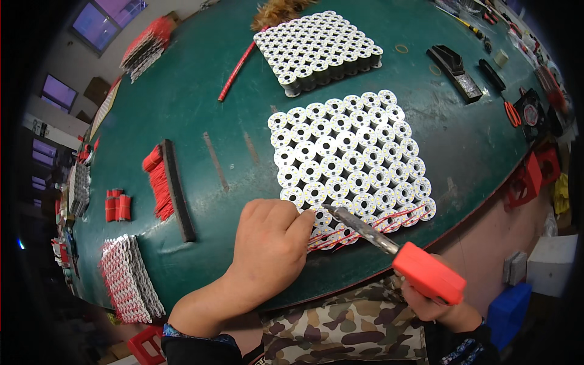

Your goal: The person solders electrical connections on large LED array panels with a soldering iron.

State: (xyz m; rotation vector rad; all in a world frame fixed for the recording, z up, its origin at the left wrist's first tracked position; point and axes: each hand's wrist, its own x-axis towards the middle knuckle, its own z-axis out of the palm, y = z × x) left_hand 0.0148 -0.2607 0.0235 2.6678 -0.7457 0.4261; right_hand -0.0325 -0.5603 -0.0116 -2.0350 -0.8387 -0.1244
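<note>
A square sheet of joined round white LED boards (367,142) lies on the green table in front of me. Thin red wires (389,220) stretch across its near rows. My left hand (266,246) is closed in a pinch over the sheet's near left corner; the fingertips and anything between them are hidden. In my right hand (427,305) is a red-handled soldering gun (429,274), gripped from below. Its metal barrel slants up to the left, and the tip sits over a board in one of the near rows, close to my left fingers.
Behind the sheet stands a thick stack of similar boards (322,45). To the left are a dark bar (176,190) beside loose red wires (159,185), red wire bundles (118,205) and wired boards (126,280). A black holder (455,73) and orange-handled scissors (512,114) lie at right.
</note>
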